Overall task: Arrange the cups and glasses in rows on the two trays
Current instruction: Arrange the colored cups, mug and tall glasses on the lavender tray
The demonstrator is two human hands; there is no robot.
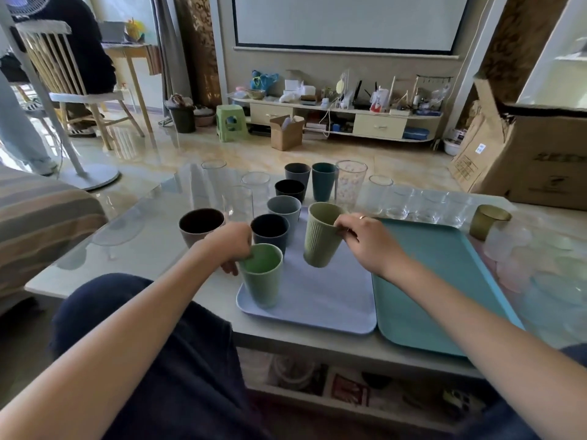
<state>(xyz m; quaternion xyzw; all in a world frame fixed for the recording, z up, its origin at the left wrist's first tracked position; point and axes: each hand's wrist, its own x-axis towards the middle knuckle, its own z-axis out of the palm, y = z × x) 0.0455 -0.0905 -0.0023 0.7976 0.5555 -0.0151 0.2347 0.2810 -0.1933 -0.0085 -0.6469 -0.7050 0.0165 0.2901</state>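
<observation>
Left hand (233, 246) holds a smooth green plastic cup (263, 274) by the rim, standing at the near left corner of the pale lavender tray (327, 300). Right hand (365, 236) holds a ribbed olive cup (320, 235) lifted and tilted above that tray, apparently to start a row. The teal tray (438, 281) lies right on the counter (152, 249).

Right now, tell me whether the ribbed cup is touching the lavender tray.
Apart. The head view shows the right hand holding the ribbed cup tilted in the air, its base clear above the lavender tray.
</observation>
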